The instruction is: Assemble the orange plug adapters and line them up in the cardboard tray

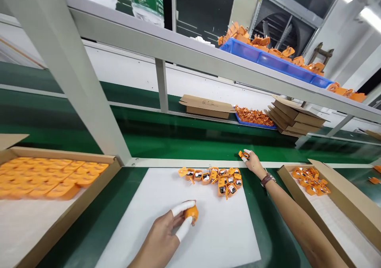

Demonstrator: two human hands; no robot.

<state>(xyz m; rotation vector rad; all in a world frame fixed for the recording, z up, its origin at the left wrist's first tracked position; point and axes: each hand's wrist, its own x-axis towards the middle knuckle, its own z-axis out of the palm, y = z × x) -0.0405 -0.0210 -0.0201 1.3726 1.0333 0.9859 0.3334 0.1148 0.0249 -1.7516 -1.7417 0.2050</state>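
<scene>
Over a white sheet (pixel 166 204), my left hand (pixel 166 228) pinches a rounded orange plastic part (pixel 191 213) between thumb and finger, both in white finger covers. My right hand (pixel 253 163), with a watch on the wrist, reaches out past the sheet to the green conveyor belt (pixel 178 141). Its covered fingers are closed on another orange plastic part (pixel 244 155), whose lid-like flap sticks out to the left. Several orange housings (pixel 223 178) with open tops and dark and white insides lie clustered along the sheet's far edge, between my hands.
At left stands a carton (pixel 98 184) with rows of orange parts. Another carton (pixel 293 192) at right holds several housings. Beyond the belt are a blue tray (pixel 256 123) of small orange pieces and stacked cardboard boxes (pixel 297 115). A shelf rail (pixel 193 55) crosses overhead, bearing a blue bin (pixel 268 61).
</scene>
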